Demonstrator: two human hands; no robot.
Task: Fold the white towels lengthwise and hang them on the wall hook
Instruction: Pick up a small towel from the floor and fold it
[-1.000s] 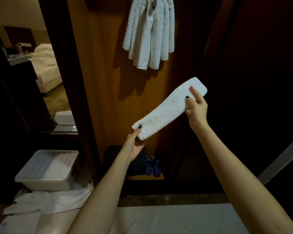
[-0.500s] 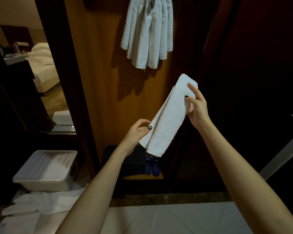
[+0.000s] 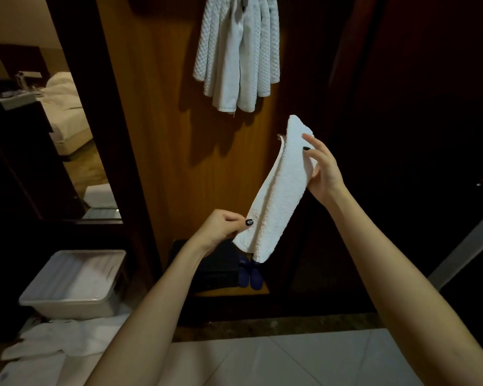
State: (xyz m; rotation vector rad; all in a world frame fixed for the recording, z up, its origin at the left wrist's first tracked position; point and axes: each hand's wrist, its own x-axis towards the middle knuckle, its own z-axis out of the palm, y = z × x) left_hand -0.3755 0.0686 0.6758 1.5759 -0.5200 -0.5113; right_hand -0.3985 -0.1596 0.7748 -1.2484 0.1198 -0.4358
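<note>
A small white towel (image 3: 280, 190), folded into a narrow strip, slants steeply in front of the wooden wall panel. My left hand (image 3: 221, 229) pinches its lower end between thumb and fingers. My right hand (image 3: 322, 171) grips its upper part from the right, thumb on the front. Above, several white towels (image 3: 237, 54) hang bunched from a hook at the top edge of the view; the hook itself is mostly hidden.
A white plastic tub (image 3: 76, 282) sits at lower left with loose white towels (image 3: 64, 337) in front of it. A mirror (image 3: 45, 121) at left reflects a bed. Dark blue slippers (image 3: 250, 274) and a black box (image 3: 221, 266) sit on a low shelf. White floor tiles (image 3: 290, 360) run below.
The towel swung from a shallow diagonal to nearly upright. My right hand lifted its upper end while my left hand shifted right and curled onto the lower end.
</note>
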